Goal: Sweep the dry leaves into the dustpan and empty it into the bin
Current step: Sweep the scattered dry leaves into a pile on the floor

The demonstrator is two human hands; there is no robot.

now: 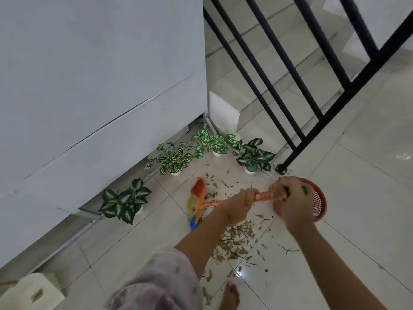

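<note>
A patterned sleeve (161, 280) is seen nearest; the broom (200, 203) handle is gripped by both the left hand (238, 205) and the right hand (288, 201) above dry leaves (234, 242).

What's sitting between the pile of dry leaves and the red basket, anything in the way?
Nothing visible blocks it. The leaf pile lies on open tile, with only scattered leaves and twigs up to the red basket. The right hand partly hides the basket's near side.
</note>
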